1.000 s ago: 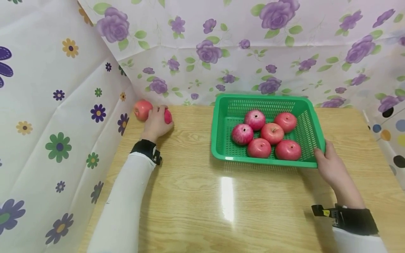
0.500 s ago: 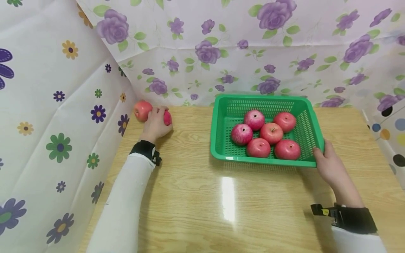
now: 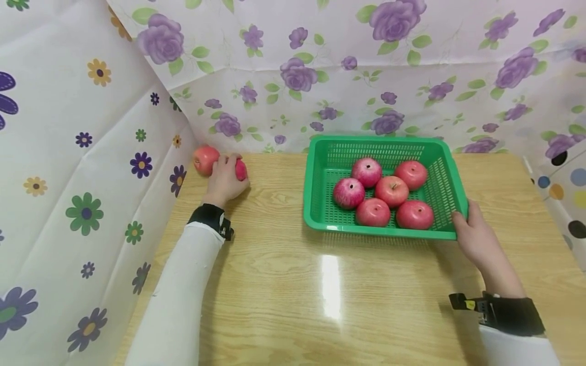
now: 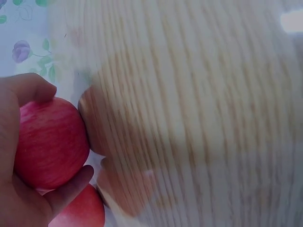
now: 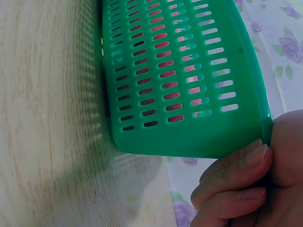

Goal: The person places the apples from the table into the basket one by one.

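At the back left of the table, my left hand (image 3: pixel 227 182) grips a red apple (image 4: pixel 53 142), with thumb and fingers curled round its sides. Another red apple (image 3: pixel 206 159) lies just left of that hand, and part of it shows below the fingers in the left wrist view. My right hand (image 3: pixel 479 237) holds the near right corner of a green plastic basket (image 3: pixel 380 231), thumb over the rim and fingers curled outside and under it. Several red apples (image 3: pixel 392 191) sit in the basket, two of them darker and streaked (image 3: pixel 349 193).
The wooden table (image 3: pixel 274 284) carries everything. A floral sheet (image 3: pixel 261 91) rises behind it, close to the basket's far rim. On the left stands a flower-patterned sheet (image 3: pixel 110 152), near the loose apple. A dotted sheet (image 3: pixel 565 203) borders the right side.
Hardly anything differs. The head view has shifted very slightly; both hands keep their holds, on the apple and on the basket's corner.
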`<action>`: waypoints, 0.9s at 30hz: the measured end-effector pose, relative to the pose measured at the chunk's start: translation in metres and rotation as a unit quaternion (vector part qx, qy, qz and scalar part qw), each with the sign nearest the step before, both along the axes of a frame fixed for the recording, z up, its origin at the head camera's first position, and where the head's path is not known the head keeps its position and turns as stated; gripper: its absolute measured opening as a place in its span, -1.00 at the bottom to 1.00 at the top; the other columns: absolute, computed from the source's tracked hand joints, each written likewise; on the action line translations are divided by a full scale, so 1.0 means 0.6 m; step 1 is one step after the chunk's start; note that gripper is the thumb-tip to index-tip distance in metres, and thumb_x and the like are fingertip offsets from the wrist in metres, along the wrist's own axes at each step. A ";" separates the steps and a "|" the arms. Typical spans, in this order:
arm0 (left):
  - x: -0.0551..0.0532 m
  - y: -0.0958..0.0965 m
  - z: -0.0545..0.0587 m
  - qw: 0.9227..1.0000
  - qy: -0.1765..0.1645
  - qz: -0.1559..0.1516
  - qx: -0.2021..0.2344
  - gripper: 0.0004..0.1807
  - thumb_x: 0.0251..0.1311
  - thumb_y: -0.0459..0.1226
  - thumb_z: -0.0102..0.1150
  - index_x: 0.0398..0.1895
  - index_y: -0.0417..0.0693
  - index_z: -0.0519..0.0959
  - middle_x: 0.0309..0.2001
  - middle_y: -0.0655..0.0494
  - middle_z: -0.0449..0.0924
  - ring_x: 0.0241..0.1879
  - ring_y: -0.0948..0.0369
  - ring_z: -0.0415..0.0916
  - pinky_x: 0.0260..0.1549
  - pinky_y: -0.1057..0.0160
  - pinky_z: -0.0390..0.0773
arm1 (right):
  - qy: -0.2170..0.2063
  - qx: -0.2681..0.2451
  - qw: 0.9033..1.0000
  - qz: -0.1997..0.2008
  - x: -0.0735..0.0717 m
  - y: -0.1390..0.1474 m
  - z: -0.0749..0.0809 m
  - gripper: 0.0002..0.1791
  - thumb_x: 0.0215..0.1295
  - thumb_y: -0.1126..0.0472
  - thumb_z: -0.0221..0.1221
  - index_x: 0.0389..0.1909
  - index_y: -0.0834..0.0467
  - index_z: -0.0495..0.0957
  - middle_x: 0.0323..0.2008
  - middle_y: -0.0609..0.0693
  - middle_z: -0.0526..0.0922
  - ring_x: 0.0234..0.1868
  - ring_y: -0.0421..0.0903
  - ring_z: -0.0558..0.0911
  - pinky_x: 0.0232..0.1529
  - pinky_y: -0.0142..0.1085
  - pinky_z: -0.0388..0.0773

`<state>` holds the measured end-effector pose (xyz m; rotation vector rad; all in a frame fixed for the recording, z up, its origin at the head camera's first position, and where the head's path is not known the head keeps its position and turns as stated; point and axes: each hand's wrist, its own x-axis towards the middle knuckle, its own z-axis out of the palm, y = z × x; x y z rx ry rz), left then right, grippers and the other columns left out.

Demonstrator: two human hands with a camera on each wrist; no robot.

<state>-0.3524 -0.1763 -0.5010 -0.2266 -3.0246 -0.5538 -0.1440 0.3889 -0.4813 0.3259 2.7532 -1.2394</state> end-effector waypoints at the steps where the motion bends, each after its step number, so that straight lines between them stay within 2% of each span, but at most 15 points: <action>1: 0.000 -0.001 0.001 1.000 -0.001 0.000 0.001 -0.23 0.00 -0.10 0.28 0.33 -0.03 0.27 0.20 -0.24 0.22 0.11 -0.17 0.18 -0.03 -0.17 0.49 | 0.001 -0.001 1.000 0.000 0.000 0.000 0.001 -0.22 0.59 -0.12 -0.41 0.54 0.29 -0.39 0.31 0.57 0.12 0.25 0.46 0.16 0.13 0.49 0.13; 5: -0.001 -0.002 0.003 1.000 -0.008 0.001 0.009 -0.19 0.01 -0.09 0.27 0.37 -0.04 0.22 0.23 -0.22 0.21 0.13 -0.15 0.16 0.00 -0.16 0.48 | 0.000 -0.001 1.000 0.001 0.000 -0.001 0.003 -0.23 0.59 -0.11 -0.42 0.54 0.30 -0.39 0.30 0.57 0.13 0.24 0.44 0.17 0.12 0.48 0.15; 10: -0.002 -0.003 0.004 1.000 -0.005 0.005 0.024 -0.10 0.01 -0.08 0.30 0.41 -0.16 0.12 0.28 -0.21 0.19 0.17 -0.14 0.15 0.08 -0.15 0.44 | -0.003 0.000 1.000 0.002 0.000 0.000 0.003 -0.23 0.60 -0.11 -0.42 0.54 0.29 -0.41 0.30 0.58 0.13 0.24 0.46 0.17 0.11 0.49 0.14; 15: -0.001 -0.005 0.001 1.000 0.008 0.002 0.020 -0.11 0.01 -0.08 0.31 0.38 -0.22 0.16 0.28 -0.21 0.23 0.18 -0.13 0.16 0.12 -0.13 0.43 | -0.010 -0.004 1.000 0.005 0.000 0.000 0.002 -0.22 0.60 -0.12 -0.42 0.54 0.29 -0.43 0.30 0.58 0.12 0.25 0.49 0.16 0.11 0.50 0.13; 19: 0.000 0.001 0.006 1.000 0.013 0.003 0.026 -0.14 0.03 -0.07 0.29 0.38 -0.17 0.19 0.28 -0.17 0.23 0.19 -0.09 0.17 0.10 -0.13 0.46 | -0.008 -0.001 1.000 0.005 0.000 0.000 0.001 -0.22 0.59 -0.12 -0.42 0.54 0.29 -0.42 0.29 0.57 0.13 0.24 0.47 0.17 0.11 0.50 0.14; 23: 0.000 0.013 0.017 1.000 0.010 0.009 0.028 -0.13 0.02 -0.03 0.29 0.41 -0.08 0.18 0.30 -0.15 0.22 0.19 -0.05 0.20 0.07 -0.12 0.49 | -0.006 -0.001 1.000 0.006 0.000 0.002 0.001 -0.22 0.59 -0.12 -0.43 0.54 0.28 -0.42 0.30 0.57 0.13 0.23 0.46 0.17 0.11 0.50 0.14; 27: 0.001 0.030 0.030 0.999 0.025 0.001 0.028 -0.12 0.00 -0.01 0.30 0.41 -0.04 0.19 0.30 -0.14 0.23 0.19 -0.03 0.23 0.03 -0.10 0.52 | -0.006 0.000 1.000 0.005 0.000 0.002 0.001 -0.22 0.59 -0.13 -0.43 0.54 0.27 -0.42 0.31 0.57 0.12 0.24 0.46 0.17 0.11 0.49 0.14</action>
